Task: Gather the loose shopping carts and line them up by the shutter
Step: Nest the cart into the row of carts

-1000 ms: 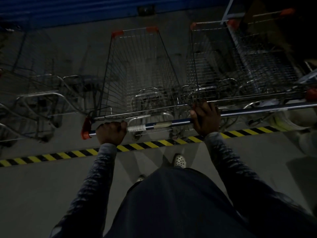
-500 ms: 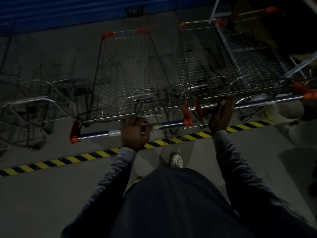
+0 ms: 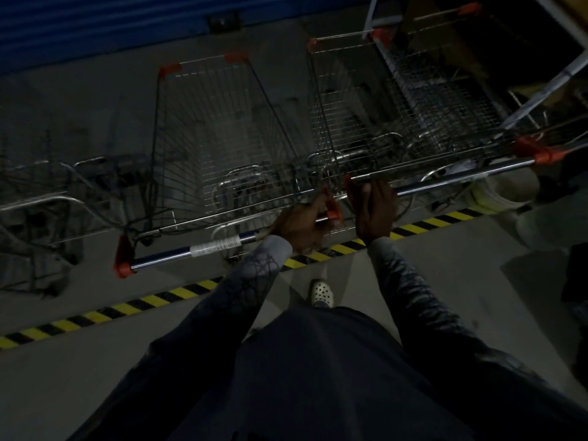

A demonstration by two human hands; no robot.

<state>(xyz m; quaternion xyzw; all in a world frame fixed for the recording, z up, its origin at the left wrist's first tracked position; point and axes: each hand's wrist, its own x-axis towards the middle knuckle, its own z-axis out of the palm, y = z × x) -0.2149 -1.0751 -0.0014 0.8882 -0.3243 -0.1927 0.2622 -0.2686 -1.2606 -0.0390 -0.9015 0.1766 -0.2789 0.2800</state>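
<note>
Two carts side by side, noses pointing at the blue shutter [image 3: 95,23] across the far edge of the floor [image 3: 79,100]. The left hand [image 3: 300,226] is wrapped round the right end of the left cart [image 3: 219,128] handle, knuckles right up against its orange end cap [image 3: 332,212]. The right hand [image 3: 377,208] sits on the left end of the right cart [image 3: 359,100] handle, but in this gloom I cannot tell whether the fingers close round the bar or only lie over it.

Here is the danger. Those two handle ends are just beside each other, with both hands in the squeeze between them. If the carts swing together, fingers get nipped. If that right hand has only a loose touch, the right cart could roll off line and bump the third cart [image 3: 445,78] further right.

On the left, a tangle of bare frames [image 3: 41,198] lies near the left cart, and a drift that way could snag a wheel. The right cart sits further forward than the left, so an even shove leaves the row ragged. The striped hazard tape [image 3: 143,305] runs under the near wheels, a possible catch for a caster.
</note>
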